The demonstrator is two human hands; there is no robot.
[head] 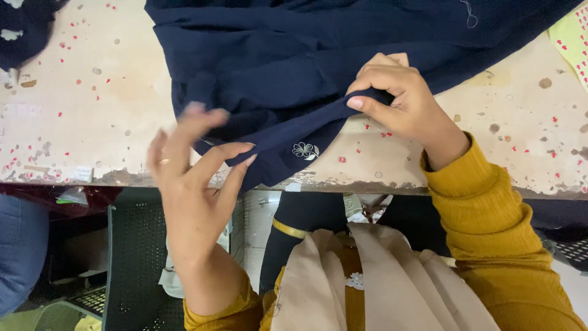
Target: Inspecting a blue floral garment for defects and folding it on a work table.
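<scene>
Lying across a worn, paint-flecked table, navy cloth with a small embroidered flower. Right hand pinching a fold tight between thumb and fingers. Left hand open, fingers spread, fingertips blurred, just brushing the hem. Cloth's upper part cut off.

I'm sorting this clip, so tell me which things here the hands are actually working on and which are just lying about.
In hand:
- navy garment, spread on the worn table
- its embroidered flower corner
- right hand, grip pinching a fold
- left hand, fingers at the hem

Lying about:
- dark cloth, far left
- yellow patterned sheet, far right
- black perforated crate below the table
</scene>
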